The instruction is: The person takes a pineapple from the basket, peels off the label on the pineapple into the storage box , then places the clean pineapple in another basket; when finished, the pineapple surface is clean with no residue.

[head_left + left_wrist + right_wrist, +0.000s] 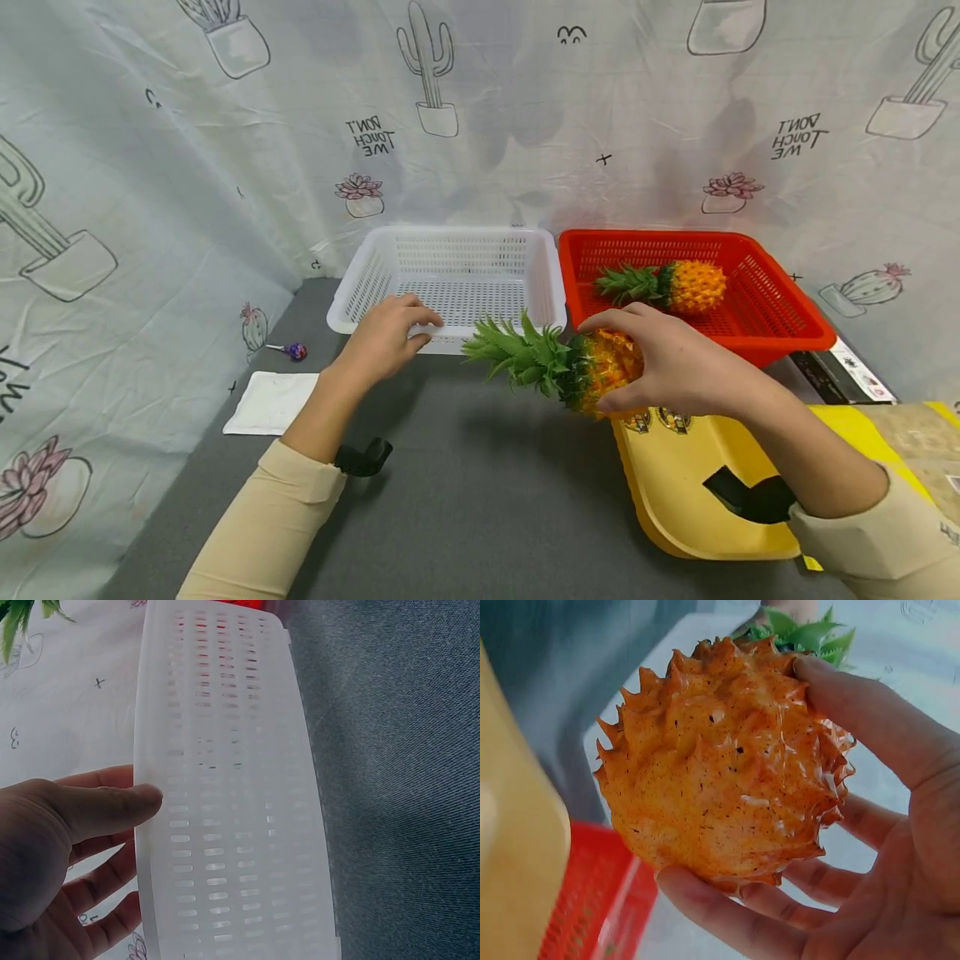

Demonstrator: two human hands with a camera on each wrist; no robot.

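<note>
My right hand grips a pineapple with bumpy orange skin, holding it above the table with its green leaves toward the left. Seen from the right wrist, the thumb and fingers curl round the spiky fruit. At the near rim of a white perforated basket is my left hand. In the left wrist view its thumb lies over the basket's rim and the other fingers pass behind it, pinching the rim. Their tips are partly hidden there.
A second pineapple lies in a red basket, right of the white one. Nearer on the right stands a yellow tub with round gold-and-black items at its far end. A lollipop and a white packet lie at left.
</note>
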